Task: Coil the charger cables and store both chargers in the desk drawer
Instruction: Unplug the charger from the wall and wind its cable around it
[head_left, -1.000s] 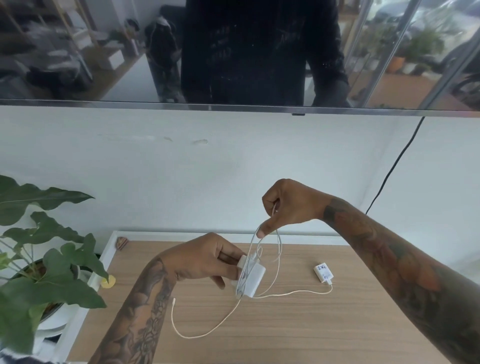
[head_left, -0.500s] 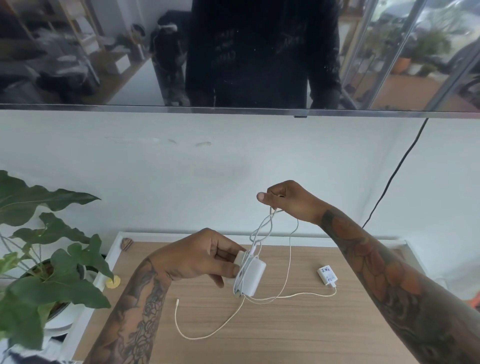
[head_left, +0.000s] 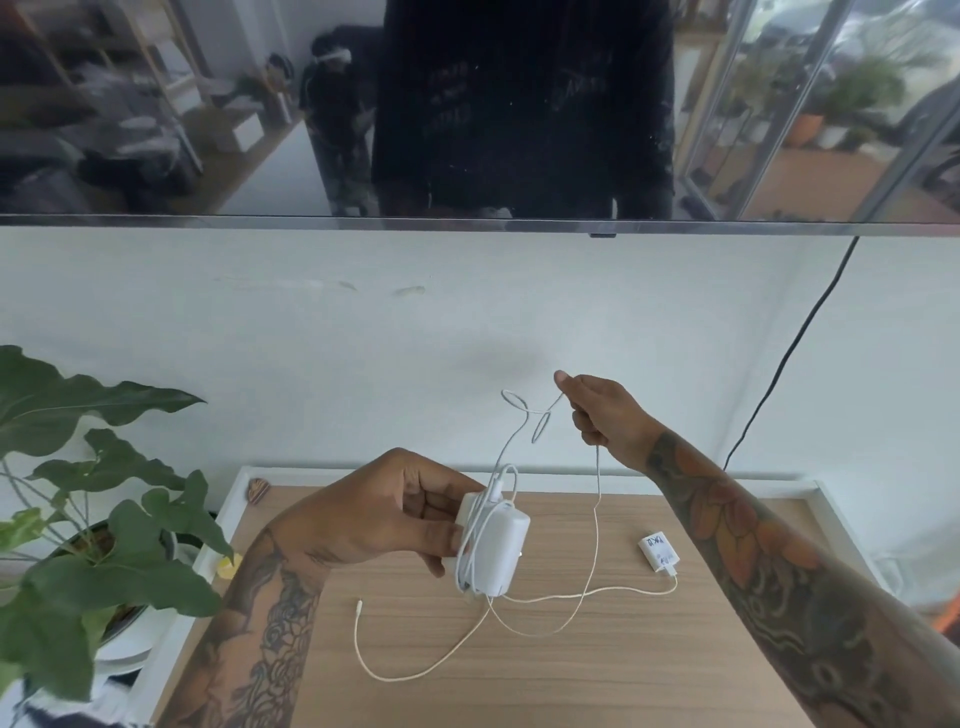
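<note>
My left hand (head_left: 384, 514) grips a large white charger brick (head_left: 496, 553) above the wooden desk top (head_left: 597, 675), with a few turns of its white cable (head_left: 519, 421) wound around it. My right hand (head_left: 602, 413) is raised up and to the right, pinching that cable, which kinks in small loops between the hands. A slack length hangs from my right hand down to the desk. A second, small white charger (head_left: 658, 553) lies on the desk to the right, its thin cable (head_left: 384, 670) trailing left to a loose plug end. No drawer is in view.
A leafy potted plant (head_left: 78, 519) stands at the left of the desk. A small shell-like object (head_left: 258, 489) lies at the desk's back left corner. A dark reflective screen (head_left: 467, 104) hangs on the white wall above, with a black cord (head_left: 779, 364) running down at right.
My right hand has risen and moved right, drawing the cable out taller above the brick. My left hand keeps holding the brick in about the same place.
</note>
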